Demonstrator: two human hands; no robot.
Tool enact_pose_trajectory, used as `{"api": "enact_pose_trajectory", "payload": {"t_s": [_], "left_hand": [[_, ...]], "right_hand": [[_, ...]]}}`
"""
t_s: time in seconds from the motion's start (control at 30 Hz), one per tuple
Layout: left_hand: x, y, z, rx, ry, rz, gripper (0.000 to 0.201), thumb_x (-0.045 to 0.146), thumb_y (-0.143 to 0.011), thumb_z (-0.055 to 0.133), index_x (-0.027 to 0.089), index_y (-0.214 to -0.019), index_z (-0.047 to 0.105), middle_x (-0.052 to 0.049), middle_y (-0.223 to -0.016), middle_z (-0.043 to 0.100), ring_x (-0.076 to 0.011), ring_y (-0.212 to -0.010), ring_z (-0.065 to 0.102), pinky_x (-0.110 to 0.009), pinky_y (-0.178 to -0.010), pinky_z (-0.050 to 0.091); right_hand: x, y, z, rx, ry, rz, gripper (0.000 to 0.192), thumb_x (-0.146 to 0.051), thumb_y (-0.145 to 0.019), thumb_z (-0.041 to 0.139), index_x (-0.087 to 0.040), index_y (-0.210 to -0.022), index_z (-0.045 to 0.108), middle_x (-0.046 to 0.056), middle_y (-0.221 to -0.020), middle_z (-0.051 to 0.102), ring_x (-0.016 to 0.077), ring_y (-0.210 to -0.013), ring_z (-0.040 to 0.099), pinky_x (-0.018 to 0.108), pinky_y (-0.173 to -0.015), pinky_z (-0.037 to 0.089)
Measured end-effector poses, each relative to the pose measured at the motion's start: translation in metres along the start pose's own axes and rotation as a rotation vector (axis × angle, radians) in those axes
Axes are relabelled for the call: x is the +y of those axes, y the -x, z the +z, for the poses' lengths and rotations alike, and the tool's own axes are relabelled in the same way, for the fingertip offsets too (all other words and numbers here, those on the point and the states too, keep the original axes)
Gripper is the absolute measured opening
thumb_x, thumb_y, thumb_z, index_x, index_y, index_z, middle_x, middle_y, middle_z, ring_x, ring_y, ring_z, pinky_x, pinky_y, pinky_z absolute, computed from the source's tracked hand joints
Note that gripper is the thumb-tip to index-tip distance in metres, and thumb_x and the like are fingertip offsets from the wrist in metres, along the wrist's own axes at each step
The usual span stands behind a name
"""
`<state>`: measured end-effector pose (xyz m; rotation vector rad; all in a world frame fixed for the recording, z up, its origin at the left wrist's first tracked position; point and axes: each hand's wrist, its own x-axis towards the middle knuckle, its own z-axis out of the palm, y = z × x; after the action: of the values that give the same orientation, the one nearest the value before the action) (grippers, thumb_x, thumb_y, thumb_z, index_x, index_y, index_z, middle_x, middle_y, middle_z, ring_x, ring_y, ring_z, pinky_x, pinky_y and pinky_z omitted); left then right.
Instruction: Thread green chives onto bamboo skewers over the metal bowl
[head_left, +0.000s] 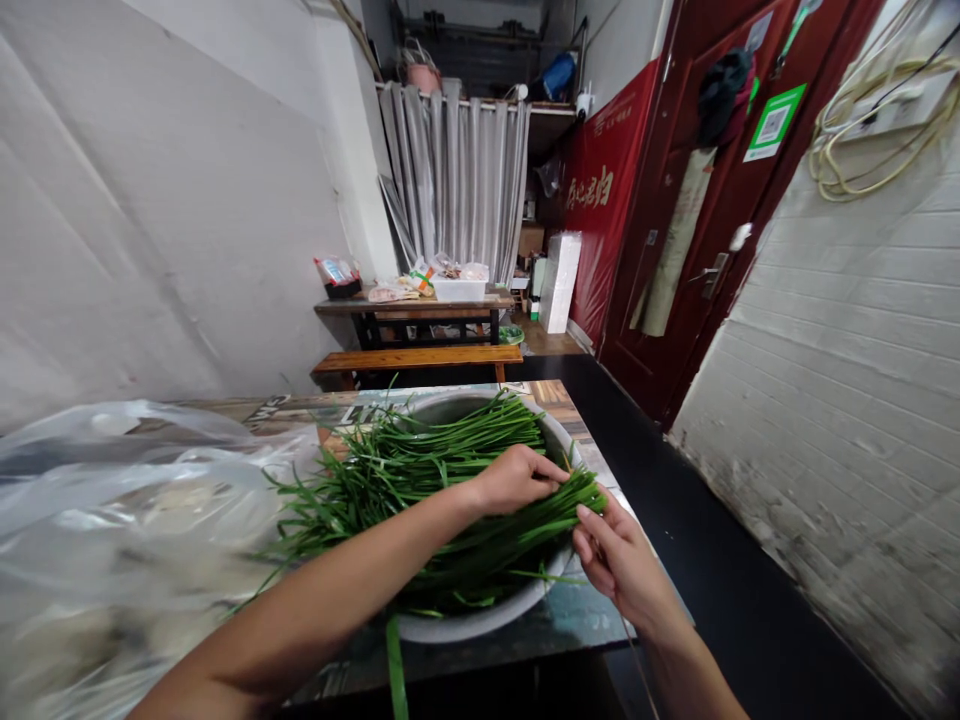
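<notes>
Long green garlic chives (480, 540) fill a round metal basin (480, 628) on the table. Their cut ends point right, and the leafy tips spill over the basin's left side. My left hand (517, 480) reaches across the pile, its fingers closed at the top of a bunch near the cut ends. At the basin's right rim, my right hand (619, 560) pinches the same bunch by its ends. A thin brown strand (634, 655) hangs below my right hand. Whether the fingers also grip that strand is hard to see.
Clear plastic bags (165, 530) with pale contents lie on the table's left. Beyond are a wooden bench (420, 357) and a second table (412, 306) bearing a white tub (460, 290) and packages. A red door (675, 220) and a white brick wall (840, 400) stand right.
</notes>
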<state>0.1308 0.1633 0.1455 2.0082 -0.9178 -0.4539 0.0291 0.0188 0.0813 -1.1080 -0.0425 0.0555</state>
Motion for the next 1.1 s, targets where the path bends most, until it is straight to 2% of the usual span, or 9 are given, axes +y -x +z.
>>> {"api": "enact_pose_trajectory", "payload": {"t_s": [0.07,0.1,0.2,0.23,0.33,0.47,0.77,0.93,1.1], "left_hand": [[-0.001,-0.001,-0.017,-0.165,-0.091,0.065,0.034,0.015,-0.07,0.056,0.02,-0.102,0.065,0.0,-0.1,0.066,-0.0143,-0.091,0.059,-0.02,-0.082,0.041],[-0.003,-0.004,-0.027,-0.18,-0.135,0.058,0.033,0.014,-0.07,0.055,0.02,-0.101,0.065,0.0,-0.1,0.066,-0.0139,-0.09,0.06,-0.02,-0.081,0.042],[-0.02,-0.018,-0.043,0.068,-0.335,-0.011,0.024,0.016,-0.071,0.054,0.018,-0.088,0.07,-0.003,-0.089,0.069,-0.0144,-0.081,0.061,-0.019,-0.073,0.042],[-0.029,-0.023,-0.043,0.107,-0.408,-0.025,0.021,0.016,-0.07,0.055,0.017,-0.084,0.071,-0.003,-0.084,0.07,-0.0147,-0.077,0.062,-0.019,-0.07,0.042],[-0.056,-0.037,-0.032,0.065,-0.566,-0.031,0.016,0.015,-0.065,0.06,0.019,-0.074,0.072,-0.003,-0.072,0.069,-0.0149,-0.067,0.06,-0.02,-0.062,0.04],[-0.079,-0.048,-0.013,0.092,-0.6,-0.034,0.013,0.016,-0.065,0.06,0.021,-0.071,0.071,-0.003,-0.072,0.068,-0.0154,-0.069,0.06,-0.02,-0.063,0.039],[-0.075,-0.05,-0.01,0.148,-0.601,-0.1,0.008,0.013,-0.059,0.063,0.018,-0.061,0.069,-0.006,-0.068,0.066,-0.0189,-0.072,0.059,-0.024,-0.065,0.039],[-0.061,-0.046,-0.016,0.2,-0.498,-0.112,0.01,0.018,-0.063,0.059,0.017,-0.068,0.068,-0.002,-0.067,0.066,-0.013,-0.062,0.058,-0.02,-0.059,0.04],[-0.039,-0.037,-0.018,0.225,0.11,-0.156,0.014,0.021,-0.063,0.06,0.01,-0.071,0.063,-0.002,-0.06,0.063,-0.0095,-0.051,0.054,-0.021,-0.054,0.043]], "right_hand": [[0.003,0.003,-0.003,0.013,-0.006,0.008,0.03,-0.037,-0.081,0.055,-0.022,-0.105,0.044,-0.009,-0.047,0.047,0.0003,-0.026,0.019,0.01,-0.026,0.014],[0.005,0.005,-0.004,0.021,-0.008,0.008,0.029,-0.038,-0.081,0.055,-0.022,-0.103,0.045,-0.009,-0.047,0.047,0.0002,-0.026,0.019,0.01,-0.026,0.015],[0.01,0.01,-0.006,0.039,-0.013,0.003,0.025,-0.038,-0.081,0.055,-0.023,-0.098,0.046,-0.009,-0.047,0.046,-0.0001,-0.026,0.018,0.01,-0.026,0.015],[0.012,0.011,-0.006,0.041,-0.016,0.002,0.024,-0.038,-0.082,0.055,-0.023,-0.097,0.046,-0.009,-0.047,0.046,-0.0001,-0.026,0.017,0.01,-0.026,0.015],[0.014,0.012,-0.006,0.047,-0.024,0.009,0.022,-0.038,-0.083,0.054,-0.023,-0.096,0.046,-0.01,-0.046,0.044,0.0,-0.026,0.018,0.01,-0.026,0.015],[0.015,0.011,-0.007,0.049,-0.016,0.013,0.02,-0.037,-0.083,0.053,-0.023,-0.094,0.045,-0.01,-0.047,0.045,-0.0002,-0.026,0.018,0.01,-0.026,0.015],[0.013,0.009,-0.006,0.044,0.003,0.01,0.022,-0.037,-0.083,0.053,-0.023,-0.098,0.046,-0.01,-0.047,0.045,0.0,-0.027,0.018,0.01,-0.026,0.015],[0.008,0.009,-0.006,0.036,0.024,0.021,0.028,-0.039,-0.081,0.055,-0.022,-0.101,0.045,-0.009,-0.047,0.046,0.0004,-0.027,0.018,0.01,-0.026,0.015],[-0.002,0.005,-0.004,0.005,0.053,0.023,0.026,-0.038,-0.081,0.054,-0.022,-0.1,0.045,-0.009,-0.046,0.047,-0.0001,-0.025,0.018,0.01,-0.025,0.014]]}}
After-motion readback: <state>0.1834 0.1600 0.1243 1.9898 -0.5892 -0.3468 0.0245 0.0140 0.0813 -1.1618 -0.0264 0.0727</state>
